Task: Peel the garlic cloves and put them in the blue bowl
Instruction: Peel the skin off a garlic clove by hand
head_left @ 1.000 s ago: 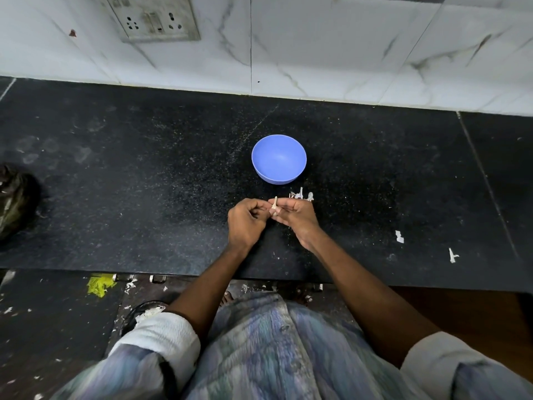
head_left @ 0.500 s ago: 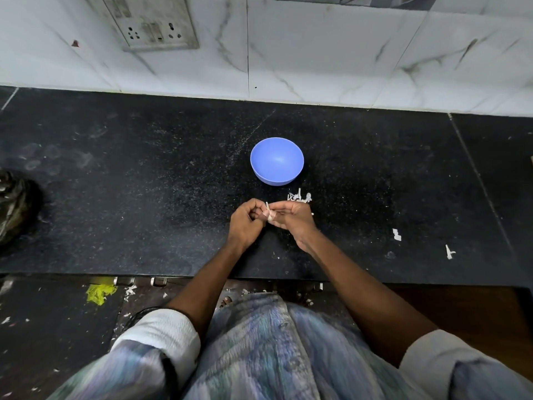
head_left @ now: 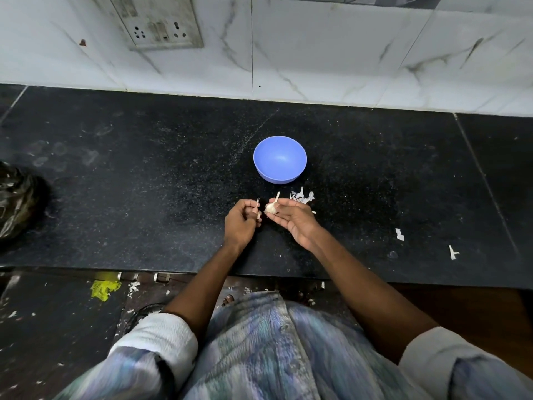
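A blue bowl (head_left: 279, 159) stands on the black counter (head_left: 144, 197), with nothing visible inside it. Just in front of it, my right hand (head_left: 292, 219) holds a small white garlic bulb (head_left: 271, 207) by its fingertips, stem pointing up. My left hand (head_left: 241, 223) is a little to the left of the bulb, pinching a single garlic clove (head_left: 258, 215) with a thin strand of skin sticking up. The two hands are slightly apart.
Scraps of white garlic skin (head_left: 302, 196) lie right of the bulb, near the bowl. More white scraps (head_left: 399, 234) sit on the counter's right. A dark crumpled bag (head_left: 17, 203) rests at the left edge. A tiled wall with a socket plate (head_left: 157, 23) rises behind.
My hands were pressed together around the garlic; now they have parted, the left holding a clove pulled off the bulb, the right keeping the bulb.
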Demonstrator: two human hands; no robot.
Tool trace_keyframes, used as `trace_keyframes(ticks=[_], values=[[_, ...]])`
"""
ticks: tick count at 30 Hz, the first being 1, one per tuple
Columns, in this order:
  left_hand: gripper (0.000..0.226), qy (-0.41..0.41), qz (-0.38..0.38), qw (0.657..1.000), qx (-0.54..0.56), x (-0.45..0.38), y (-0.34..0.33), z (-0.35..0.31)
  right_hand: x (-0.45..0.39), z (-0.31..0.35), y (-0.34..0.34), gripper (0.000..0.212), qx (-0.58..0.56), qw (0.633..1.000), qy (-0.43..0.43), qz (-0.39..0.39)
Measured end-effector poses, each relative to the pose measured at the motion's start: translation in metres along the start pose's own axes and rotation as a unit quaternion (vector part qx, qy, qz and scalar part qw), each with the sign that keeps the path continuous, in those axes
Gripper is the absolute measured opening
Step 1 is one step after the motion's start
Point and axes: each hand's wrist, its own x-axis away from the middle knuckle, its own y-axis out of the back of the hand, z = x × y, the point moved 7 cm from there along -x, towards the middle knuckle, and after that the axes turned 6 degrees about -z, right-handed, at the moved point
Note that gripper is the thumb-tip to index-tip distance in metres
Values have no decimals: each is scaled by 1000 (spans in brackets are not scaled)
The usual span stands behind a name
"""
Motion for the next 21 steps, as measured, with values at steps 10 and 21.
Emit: trace_keyframes(ticks=[10, 21], values=[[6, -70, 18, 995, -71, 3, 0, -16, 3, 0, -3, 34, 131, 990, 53, 0], [8, -116, -38, 984, -131, 2, 1, -31, 4, 6, -8, 21, 137, 988, 77, 8]])
